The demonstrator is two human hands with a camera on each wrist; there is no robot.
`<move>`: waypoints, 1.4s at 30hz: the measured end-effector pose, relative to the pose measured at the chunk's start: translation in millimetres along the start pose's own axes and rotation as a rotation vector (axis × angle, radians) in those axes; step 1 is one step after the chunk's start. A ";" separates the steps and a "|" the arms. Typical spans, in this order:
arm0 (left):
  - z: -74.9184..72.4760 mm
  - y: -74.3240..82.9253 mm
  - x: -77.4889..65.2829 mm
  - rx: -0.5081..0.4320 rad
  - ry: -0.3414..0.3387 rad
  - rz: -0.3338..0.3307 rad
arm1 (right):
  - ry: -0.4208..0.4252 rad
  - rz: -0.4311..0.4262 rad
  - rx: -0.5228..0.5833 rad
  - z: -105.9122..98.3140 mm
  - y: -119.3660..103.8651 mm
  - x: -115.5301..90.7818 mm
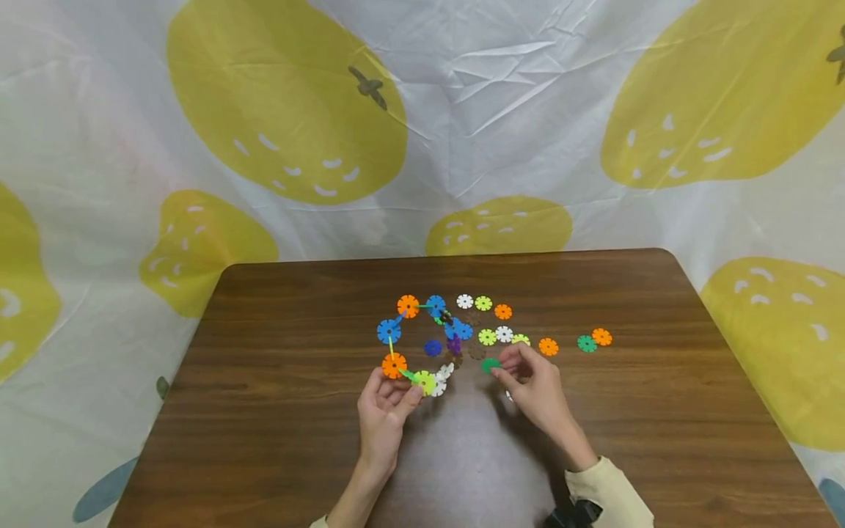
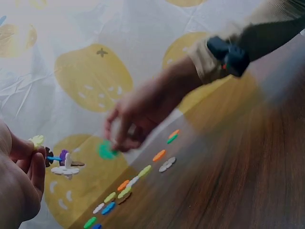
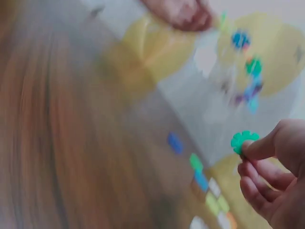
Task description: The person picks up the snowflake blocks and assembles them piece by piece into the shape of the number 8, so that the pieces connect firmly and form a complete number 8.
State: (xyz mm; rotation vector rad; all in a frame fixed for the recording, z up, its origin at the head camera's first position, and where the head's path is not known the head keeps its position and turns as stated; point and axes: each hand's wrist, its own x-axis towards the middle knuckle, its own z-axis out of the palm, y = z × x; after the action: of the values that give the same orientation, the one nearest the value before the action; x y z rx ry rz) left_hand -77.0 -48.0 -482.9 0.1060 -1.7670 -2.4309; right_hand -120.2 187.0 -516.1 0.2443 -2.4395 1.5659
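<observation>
My left hand (image 1: pixel 383 425) pinches a yellow-green notched disc (image 1: pixel 425 382) between thumb and fingers. That disc belongs to a curved chain of interlocked plastic discs, held up over the table. Orange discs (image 1: pixel 394 366) and blue discs (image 1: pixel 388 331) run along its left side and top. White discs (image 1: pixel 439 386) hang at one end, beside the yellow-green one. To the right of the chain, my right hand (image 1: pixel 540 390) pinches a single green notched disc (image 3: pixel 243 139) by its edge. A gap separates this disc from the white end.
Loose discs lie on the brown wooden table (image 1: pixel 277 411), beyond and right of my hands. Among them are a white disc (image 1: pixel 465 301), an orange disc (image 1: pixel 549 347) and a green disc (image 1: pixel 586 343). A lemon-patterned cloth (image 1: pixel 462 132) hangs behind the table's far edge.
</observation>
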 end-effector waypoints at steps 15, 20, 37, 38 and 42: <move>2.5 0.1 -1.4 0.024 -0.011 0.002 | -0.043 -0.372 0.195 18.6 -62.8 -9.7; 1.4 0.9 -2.7 0.040 -0.011 0.004 | -0.033 -0.412 0.141 23.3 -63.0 -10.5; 0.6 2.3 -6.2 0.036 -0.058 0.139 | 0.085 -0.739 0.104 28.9 -55.8 -10.9; 0.8 2.3 -6.4 0.036 -0.059 0.151 | 0.102 -0.751 0.101 29.8 -55.7 -11.2; 1.3 2.0 -7.0 0.038 -0.060 0.189 | 0.151 -0.797 0.106 32.7 -55.1 -11.3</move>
State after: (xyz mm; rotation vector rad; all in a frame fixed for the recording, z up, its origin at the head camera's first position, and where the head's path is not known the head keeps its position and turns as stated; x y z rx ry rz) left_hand -70.1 -46.4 -480.7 -0.1265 -1.7602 -2.2903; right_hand -98.3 134.6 -484.4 0.9389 -1.7844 1.2687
